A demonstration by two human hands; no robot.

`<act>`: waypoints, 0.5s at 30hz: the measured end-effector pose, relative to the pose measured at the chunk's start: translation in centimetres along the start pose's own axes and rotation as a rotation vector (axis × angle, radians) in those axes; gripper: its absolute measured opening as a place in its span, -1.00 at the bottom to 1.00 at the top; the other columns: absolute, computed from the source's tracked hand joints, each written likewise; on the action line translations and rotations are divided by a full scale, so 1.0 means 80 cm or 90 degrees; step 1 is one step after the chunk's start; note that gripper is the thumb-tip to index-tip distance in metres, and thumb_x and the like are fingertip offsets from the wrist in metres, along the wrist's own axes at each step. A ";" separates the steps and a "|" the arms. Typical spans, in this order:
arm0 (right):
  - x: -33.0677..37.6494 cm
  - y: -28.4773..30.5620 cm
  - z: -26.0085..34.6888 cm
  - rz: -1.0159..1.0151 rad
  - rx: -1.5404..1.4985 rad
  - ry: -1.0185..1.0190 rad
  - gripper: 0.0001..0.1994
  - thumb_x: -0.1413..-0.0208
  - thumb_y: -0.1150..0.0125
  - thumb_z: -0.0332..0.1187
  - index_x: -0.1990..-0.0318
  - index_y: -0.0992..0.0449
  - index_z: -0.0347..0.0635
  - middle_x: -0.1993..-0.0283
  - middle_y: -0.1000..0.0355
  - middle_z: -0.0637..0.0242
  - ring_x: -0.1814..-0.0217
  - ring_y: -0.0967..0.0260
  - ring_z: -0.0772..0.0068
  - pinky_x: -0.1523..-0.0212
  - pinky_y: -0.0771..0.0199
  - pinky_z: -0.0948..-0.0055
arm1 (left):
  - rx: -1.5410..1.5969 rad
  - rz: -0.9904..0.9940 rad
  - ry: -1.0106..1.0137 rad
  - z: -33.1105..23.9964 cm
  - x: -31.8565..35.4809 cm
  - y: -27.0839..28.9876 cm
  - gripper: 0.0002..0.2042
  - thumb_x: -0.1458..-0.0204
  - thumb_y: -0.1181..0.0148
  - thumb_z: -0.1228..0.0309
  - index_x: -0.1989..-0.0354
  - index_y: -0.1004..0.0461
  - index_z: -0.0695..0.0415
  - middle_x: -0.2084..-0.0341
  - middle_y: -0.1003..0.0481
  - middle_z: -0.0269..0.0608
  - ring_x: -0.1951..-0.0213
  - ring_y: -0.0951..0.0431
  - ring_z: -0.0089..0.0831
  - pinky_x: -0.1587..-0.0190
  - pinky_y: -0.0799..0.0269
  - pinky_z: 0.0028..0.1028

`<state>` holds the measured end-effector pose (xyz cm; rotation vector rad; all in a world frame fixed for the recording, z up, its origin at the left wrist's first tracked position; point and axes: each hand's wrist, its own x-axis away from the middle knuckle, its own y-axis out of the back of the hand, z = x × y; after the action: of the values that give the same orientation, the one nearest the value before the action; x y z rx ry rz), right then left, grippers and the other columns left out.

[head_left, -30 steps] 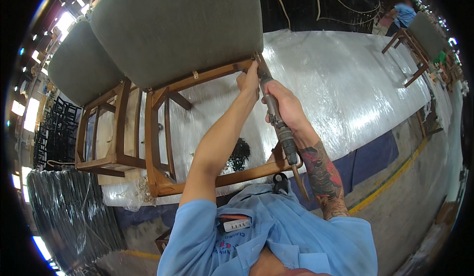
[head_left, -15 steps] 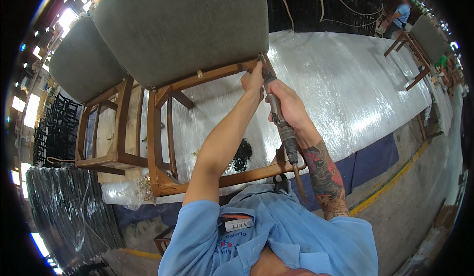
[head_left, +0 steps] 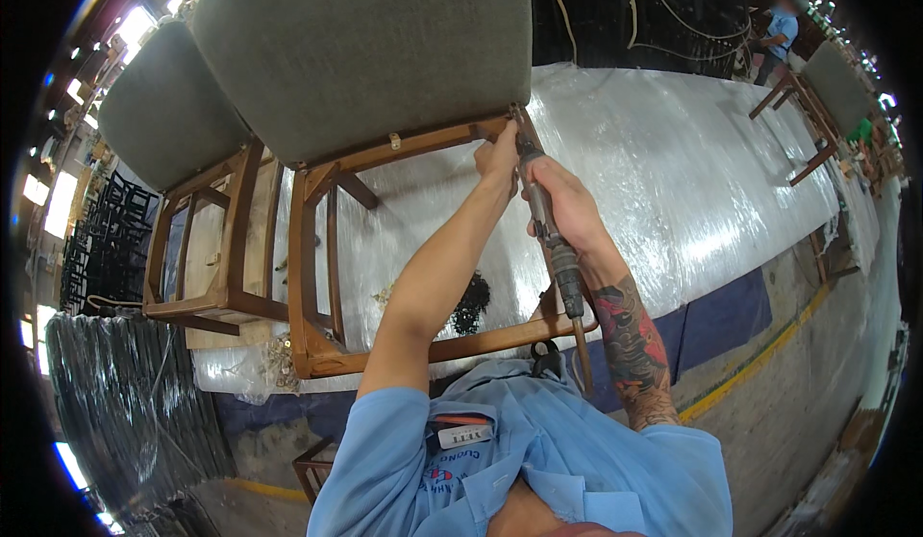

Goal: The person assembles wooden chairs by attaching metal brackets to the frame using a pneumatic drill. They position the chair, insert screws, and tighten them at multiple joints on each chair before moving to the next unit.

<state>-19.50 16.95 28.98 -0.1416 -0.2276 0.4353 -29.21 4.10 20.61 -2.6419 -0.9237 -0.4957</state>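
My right hand (head_left: pixel 567 208) is wrapped round a long grey air screwdriver (head_left: pixel 563 266), with a hose (head_left: pixel 582 354) trailing from its rear end toward me. The tool's tip points at the right corner where a chair's wooden frame (head_left: pixel 423 143) meets its grey padded panel (head_left: pixel 375 56). By that tip, my left hand (head_left: pixel 497 159) is closed against the frame corner. Its fingertips are partly hidden, and I cannot make out what they pinch. A small metal bracket (head_left: pixel 394 140) sits on the same rail, further left. The chair lies tipped on a plastic-wrapped surface.
A second grey-padded chair (head_left: pixel 173 114) stands at the left. Dark screws in a pile (head_left: pixel 471 304) lie inside the chair frame. Plastic wrap (head_left: pixel 673 181) covers the work surface. Another chair (head_left: pixel 817 104) and a person in blue (head_left: pixel 779 37) are at the far right.
The view has shifted slightly, so the chairs appear a little further right at the top. Both hands and the screwdriver keep their place at the frame corner.
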 end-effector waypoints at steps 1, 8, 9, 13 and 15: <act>0.002 -0.001 0.001 -0.002 0.002 -0.002 -0.72 -0.30 0.10 -0.07 0.27 -0.41 -0.05 0.39 -0.33 0.40 0.58 -0.25 0.65 0.65 -0.40 0.60 | 0.007 0.003 0.001 0.001 0.000 0.000 -0.53 0.14 -0.39 0.08 0.27 -0.55 0.30 0.40 -0.53 -0.20 0.43 -0.46 -0.46 0.40 -0.36 -0.38; -0.001 0.000 -0.001 -0.008 0.021 0.006 -0.71 -0.29 0.09 -0.06 0.28 -0.41 -0.05 0.39 -0.32 0.40 0.58 -0.24 0.65 0.63 -0.42 0.60 | 0.020 0.030 0.008 0.009 -0.012 -0.001 -0.53 0.15 -0.39 0.05 0.28 -0.53 0.24 0.50 -0.47 -0.28 0.52 -0.39 -0.52 0.49 -0.28 -0.43; -0.003 -0.001 -0.003 -0.009 0.021 0.010 -0.71 -0.29 0.09 -0.06 0.28 -0.41 -0.05 0.39 -0.32 0.40 0.57 -0.24 0.65 0.62 -0.42 0.60 | 0.035 0.092 0.045 0.011 -0.021 0.004 -0.55 0.14 -0.39 0.05 0.30 -0.51 0.21 0.53 -0.45 -0.30 0.53 -0.36 -0.54 0.52 -0.25 -0.46; -0.002 -0.006 0.000 -0.020 0.025 0.002 -0.73 -0.27 0.08 -0.11 0.31 -0.40 -0.09 0.41 -0.27 0.39 0.58 -0.22 0.61 0.63 -0.44 0.54 | 0.006 0.377 0.174 -0.001 -0.045 0.060 -0.61 0.05 -0.35 0.06 0.27 -0.46 0.13 0.47 -0.42 -0.30 0.46 -0.40 -0.58 0.51 -0.28 -0.59; 0.000 -0.002 0.003 -0.038 0.049 0.006 -0.73 -0.25 0.09 -0.10 0.29 -0.41 -0.07 0.40 -0.31 0.38 0.55 -0.25 0.61 0.61 -0.43 0.55 | -0.034 0.436 0.202 -0.014 -0.034 0.088 -0.72 -0.08 -0.27 0.25 0.19 -0.44 0.20 0.34 -0.42 -0.26 0.36 -0.43 -0.54 0.42 -0.39 -0.63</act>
<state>-19.53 16.83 29.19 -0.0612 -0.2057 0.3829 -26.94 -3.05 19.35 -2.5931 0.1001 -0.7209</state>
